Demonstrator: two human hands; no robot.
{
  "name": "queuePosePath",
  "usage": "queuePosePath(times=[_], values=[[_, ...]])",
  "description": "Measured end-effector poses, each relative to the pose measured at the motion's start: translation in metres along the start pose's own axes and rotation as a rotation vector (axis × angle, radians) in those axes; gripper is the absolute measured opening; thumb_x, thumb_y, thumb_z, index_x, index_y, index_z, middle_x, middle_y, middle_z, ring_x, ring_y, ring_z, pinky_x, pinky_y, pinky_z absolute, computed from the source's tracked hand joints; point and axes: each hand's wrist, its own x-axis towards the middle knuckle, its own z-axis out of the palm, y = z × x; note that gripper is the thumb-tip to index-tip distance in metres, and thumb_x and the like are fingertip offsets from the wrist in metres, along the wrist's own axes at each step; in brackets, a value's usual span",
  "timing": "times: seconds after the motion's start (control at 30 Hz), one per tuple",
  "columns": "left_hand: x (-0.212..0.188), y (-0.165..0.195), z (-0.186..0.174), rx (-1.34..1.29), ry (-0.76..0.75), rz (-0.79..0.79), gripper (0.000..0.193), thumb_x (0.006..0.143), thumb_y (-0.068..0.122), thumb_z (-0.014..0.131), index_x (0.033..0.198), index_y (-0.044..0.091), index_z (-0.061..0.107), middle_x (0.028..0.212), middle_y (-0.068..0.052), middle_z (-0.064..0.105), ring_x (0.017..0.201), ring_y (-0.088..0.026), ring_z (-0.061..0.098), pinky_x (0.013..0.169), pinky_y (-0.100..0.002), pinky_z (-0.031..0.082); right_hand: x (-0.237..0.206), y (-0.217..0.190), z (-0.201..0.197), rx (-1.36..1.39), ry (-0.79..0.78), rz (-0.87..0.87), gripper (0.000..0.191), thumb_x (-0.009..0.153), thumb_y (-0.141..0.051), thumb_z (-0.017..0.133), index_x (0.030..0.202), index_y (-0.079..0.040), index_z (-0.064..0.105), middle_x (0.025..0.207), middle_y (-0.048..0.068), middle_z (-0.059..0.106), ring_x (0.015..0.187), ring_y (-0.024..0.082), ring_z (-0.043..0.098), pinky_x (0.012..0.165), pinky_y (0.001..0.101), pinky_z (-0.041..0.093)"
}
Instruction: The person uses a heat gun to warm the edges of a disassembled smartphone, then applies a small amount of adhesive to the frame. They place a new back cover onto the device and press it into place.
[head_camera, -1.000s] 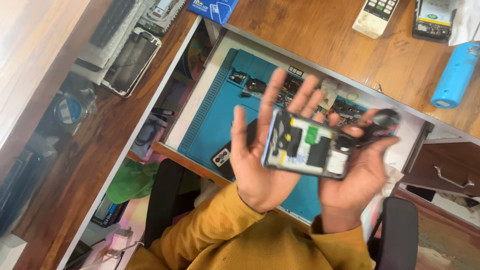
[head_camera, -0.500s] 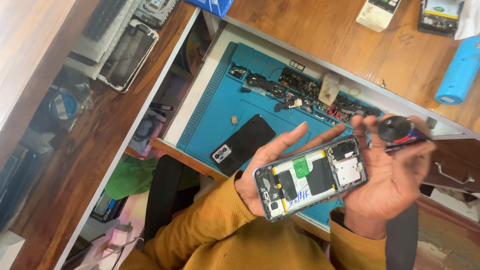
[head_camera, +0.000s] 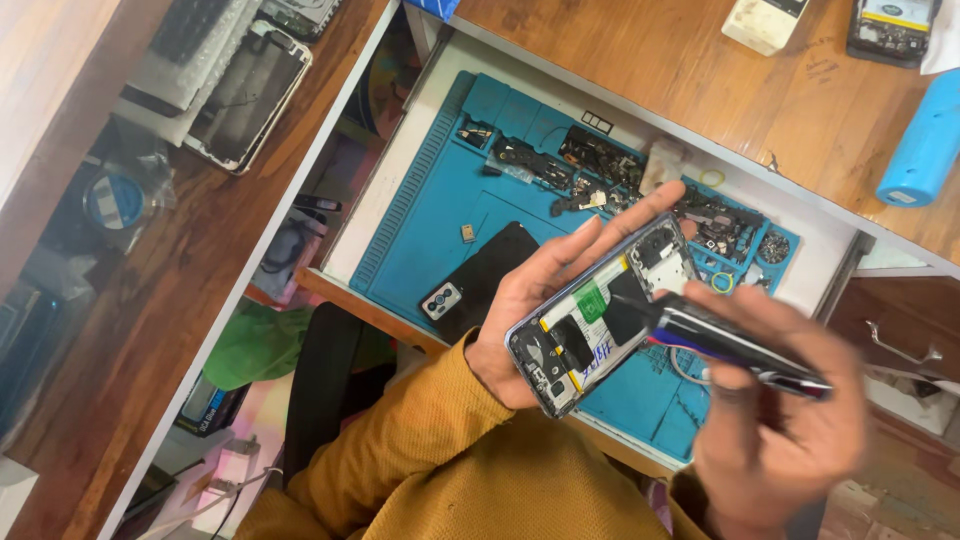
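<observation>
Across the wooden table (head_camera: 720, 90) runs a pulled-out tray lined with a blue repair mat (head_camera: 440, 215), and everything in hand sits above that mat. On the mat lie a black phone back cover (head_camera: 478, 283) with its camera cluster facing up, a heap of small dark phone parts (head_camera: 600, 170) along the far edge, and a tiny gold piece (head_camera: 467, 233) well apart from the heap. A blue cylinder (head_camera: 925, 135) rests on the table at the right, and another opened phone (head_camera: 240, 90) lies on the wooden surface to the left.

The left hand (head_camera: 545, 300) cradles the opened smartphone (head_camera: 600, 315) from beneath, fingers spread along its far edge, insides facing up with a green tab showing. The right hand (head_camera: 775, 420) is closed around a dark pen-like tool (head_camera: 725, 345), its tip touching the phone's interior near the middle; this hand is blurred with motion.

Risk, as I judge it: the phone is supported only by an open palm, so a hard push from the tool could tip it off onto the mat. A slipping tip could also scratch the exposed board or tear a ribbon cable, and the loose parts below could scatter if anything drops.
</observation>
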Motion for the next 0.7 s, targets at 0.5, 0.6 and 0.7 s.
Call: queuePosePath(times=[0.5,0.6,0.7], values=[[0.001,-0.001,0.003,-0.047,-0.014,0.049,0.051,0.123,0.030,0.044,0.164,0.005,0.026,0.142,-0.012,0.051,0.127,-0.017,0.060,0.114,-0.031,0.050,-0.006,0.000,0.016,-0.057,-0.127,-0.015,0.021,0.107,-0.007,0.068,0.115,0.011,0.061,0.112,0.023,0.074,0.108,0.027,0.076,0.093,0.0292,0.063],[0.000,-0.002,0.003,-0.059,-0.026,0.054,0.050,0.123,0.028,0.043,0.164,0.005,0.026,0.144,-0.012,0.052,0.125,-0.017,0.061,0.113,-0.031,0.051,-0.005,-0.001,0.018,-0.022,-0.117,-0.020,0.021,0.104,-0.009,0.068,0.114,0.009,0.061,0.114,0.021,0.073,0.108,0.026,0.075,0.096,0.0298,0.062],[0.000,-0.003,0.003,-0.047,0.010,0.049,0.051,0.123,0.030,0.044,0.163,0.004,0.027,0.145,-0.012,0.052,0.124,-0.017,0.062,0.113,-0.030,0.051,-0.004,-0.002,0.020,-0.068,-0.134,-0.039,0.016,0.104,0.000,0.067,0.116,0.010,0.062,0.111,0.022,0.074,0.108,0.027,0.076,0.095,0.0296,0.062]])
